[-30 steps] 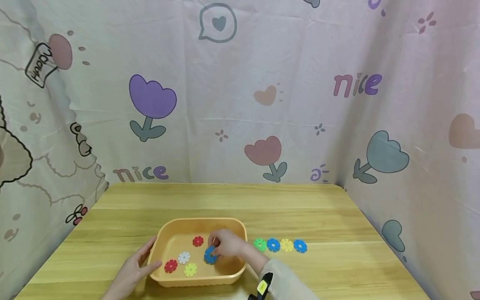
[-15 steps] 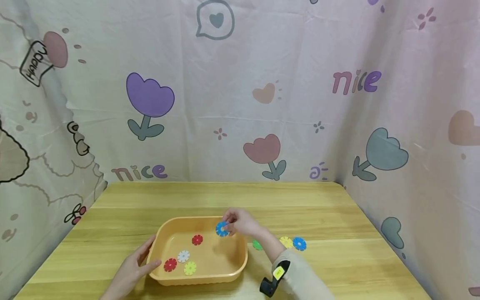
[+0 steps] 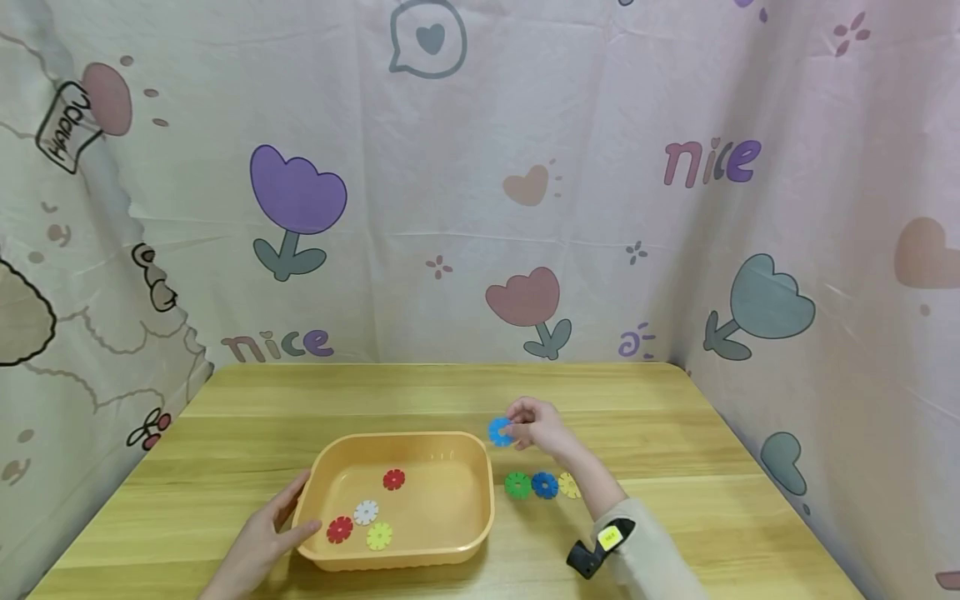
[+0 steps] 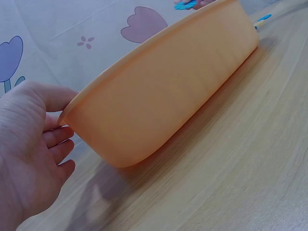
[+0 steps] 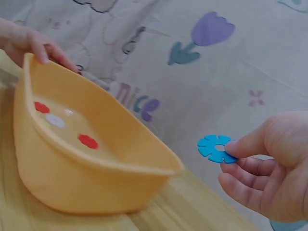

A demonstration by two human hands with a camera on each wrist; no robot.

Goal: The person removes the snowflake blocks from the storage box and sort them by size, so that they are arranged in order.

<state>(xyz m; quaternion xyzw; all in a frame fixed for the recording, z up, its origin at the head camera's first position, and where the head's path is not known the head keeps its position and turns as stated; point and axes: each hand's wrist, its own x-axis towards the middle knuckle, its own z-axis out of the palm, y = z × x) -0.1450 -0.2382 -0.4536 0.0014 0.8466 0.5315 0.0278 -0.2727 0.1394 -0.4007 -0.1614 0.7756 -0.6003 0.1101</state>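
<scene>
My right hand (image 3: 542, 429) pinches a blue notched plastic disc (image 3: 498, 432) between thumb and fingers, raised beyond the right rim of the basin. The right wrist view shows the disc (image 5: 211, 148) tilted, its centre hole visible beside the thumb. At the left end of the yellow-orange plastic basin (image 3: 450, 556), my left hand (image 3: 258, 542) grips the rim, thumb over the edge and fingers outside. Inside lie two red discs, one far (image 3: 393, 479) and one near (image 3: 340, 529), plus a white disc (image 3: 366, 512) and a yellow disc (image 3: 379, 536).
Right of the basin, a green disc (image 3: 517, 485), a blue disc (image 3: 545, 485) and a yellow disc (image 3: 569, 485) lie in a row on the wooden table (image 3: 720, 500). My right forearm covers the row's far end. A printed curtain (image 3: 420, 167) stands behind the table.
My right hand has lifted the blue disc out of the basin and carried it right, past the rim. The forearm now hides the row's last blue disc. My left hand stays on the rim.
</scene>
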